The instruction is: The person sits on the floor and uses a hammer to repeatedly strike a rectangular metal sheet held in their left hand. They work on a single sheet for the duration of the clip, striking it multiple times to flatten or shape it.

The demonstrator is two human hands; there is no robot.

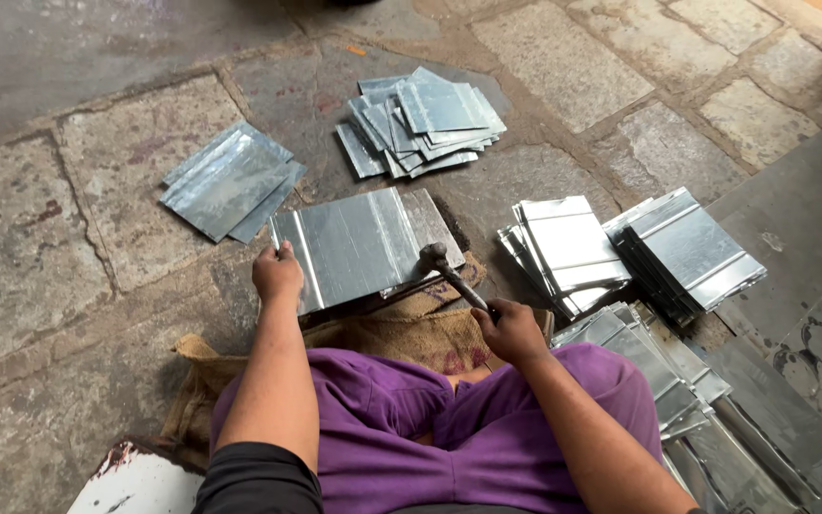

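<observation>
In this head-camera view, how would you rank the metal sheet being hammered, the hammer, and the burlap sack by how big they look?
1. Burlap sack: seems to spread widest, though the legs hide much of it, so this is unsure.
2. Metal sheet, held at its corner by the left hand.
3. Hammer, gripped in the right hand: clearly smallest.

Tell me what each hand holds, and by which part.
The right hand grips a hammer by the lower end of its handle. The left hand holds the metal sheet at its left edge, near the front corner.

Soft even daylight, faint shadows, dull sheen on metal sheets [363, 243], sharp focus, slight edge distortion
</observation>
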